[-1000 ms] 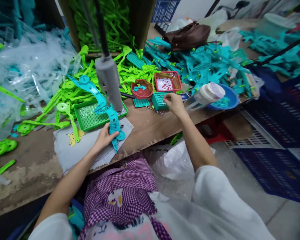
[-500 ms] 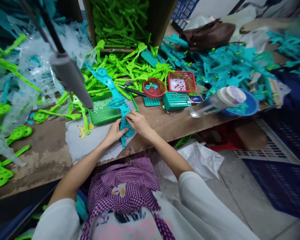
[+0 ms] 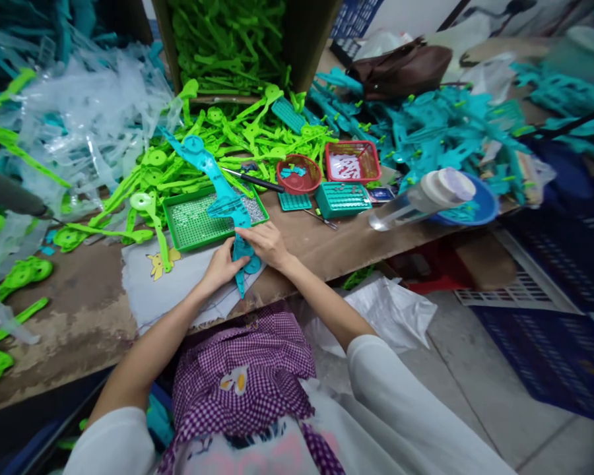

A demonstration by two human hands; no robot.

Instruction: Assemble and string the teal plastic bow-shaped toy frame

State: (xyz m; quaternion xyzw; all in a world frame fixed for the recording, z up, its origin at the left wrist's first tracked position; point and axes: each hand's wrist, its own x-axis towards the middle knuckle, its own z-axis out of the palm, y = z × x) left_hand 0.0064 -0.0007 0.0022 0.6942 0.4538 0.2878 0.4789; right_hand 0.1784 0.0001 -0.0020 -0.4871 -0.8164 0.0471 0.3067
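A long, curved blue plastic part lies slantwise over a grey cloth and across the green perforated tray. My left hand is closed on the lower portion of this part from the left, thumb on top. On the right side, my right hand has its fingers bent against the same part a little higher up. Whether a small piece sits under those fingertips is hidden. Small metallic bits cover the floor of the tray. A lime-green plastic arm rests by the tray's left edge.
Behind lies a heap of lime-green parts. Red baskets, a teal box, a black-handled tool and a clear bottle stand to the right. A grey tool intrudes at the left edge.
The grey hanging tool has swung from above the tray to the far left. My right hand has slid slightly along the blue part. The whole view has shifted a little.
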